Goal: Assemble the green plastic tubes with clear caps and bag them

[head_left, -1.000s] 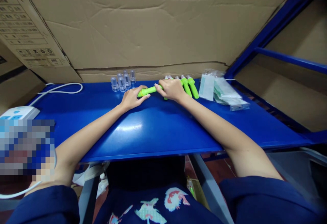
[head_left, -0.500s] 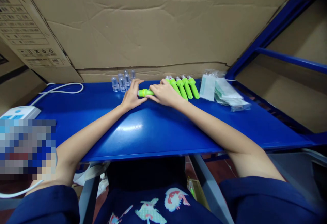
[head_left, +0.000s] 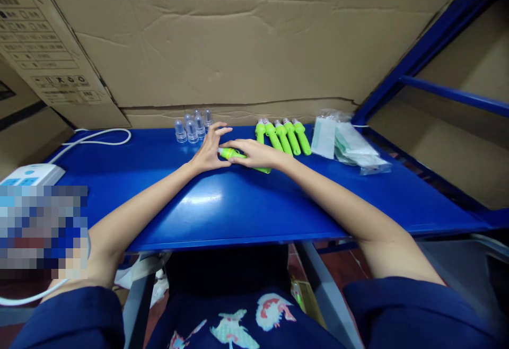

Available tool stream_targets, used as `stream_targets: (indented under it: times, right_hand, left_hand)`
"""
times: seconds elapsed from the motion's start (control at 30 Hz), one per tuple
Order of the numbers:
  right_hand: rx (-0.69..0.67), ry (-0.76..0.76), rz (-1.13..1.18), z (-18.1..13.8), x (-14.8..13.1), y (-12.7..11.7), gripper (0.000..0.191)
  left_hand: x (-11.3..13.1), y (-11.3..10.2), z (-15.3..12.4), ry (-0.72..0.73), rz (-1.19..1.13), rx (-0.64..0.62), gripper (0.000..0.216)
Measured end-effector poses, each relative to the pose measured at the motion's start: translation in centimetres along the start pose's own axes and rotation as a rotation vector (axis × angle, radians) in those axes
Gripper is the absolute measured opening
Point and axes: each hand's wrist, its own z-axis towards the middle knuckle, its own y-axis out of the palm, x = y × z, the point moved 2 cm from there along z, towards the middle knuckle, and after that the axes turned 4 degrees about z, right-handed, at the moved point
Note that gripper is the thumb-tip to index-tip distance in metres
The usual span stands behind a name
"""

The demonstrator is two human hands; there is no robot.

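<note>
Working at the clear tip [head_left: 221, 150] of a lime-green torch-like handle [head_left: 231, 153], held at twelve o'clock, seems the step in hand. It is gripped by the curled right hand [head_left: 257, 153]; the fingers of the left hand [head_left: 207, 154] are spread beside the tip, contact unclear. A left-hand pinch seems called for next.

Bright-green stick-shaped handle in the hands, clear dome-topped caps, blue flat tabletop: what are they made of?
Green handle: probably smooth plastic; opaque, vivid colour. Clear caps: likely hard plastic, transparent, shiny; glass possible. Blue tabletop: glossy, perhaps painted metal, given its bright reflection.
</note>
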Motion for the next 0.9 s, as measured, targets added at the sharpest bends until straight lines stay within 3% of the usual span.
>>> stream_targets:
  times: [0.3, 0.57, 0.9]
  right_hand:
    - [0.025, 0.124, -0.091, 0.3, -0.3, 0.3, 0.040]
    - [0.147, 0.440, -0.149, 0.2, 0.4, 0.2, 0.039]
    - [0.192, 0.575, -0.228, 0.8, 2.8, 0.5, 0.036]
  left_hand:
    - [0.7, -0.2, 0.3, -0.174, 0.078, -0.176, 0.082]
    - [1.3, -0.2, 0.5, -0.196, 0.070, -0.226, 0.081]
    - [1.7, -0.3, 0.7, -0.204, 0.075, -0.288, 0.087]
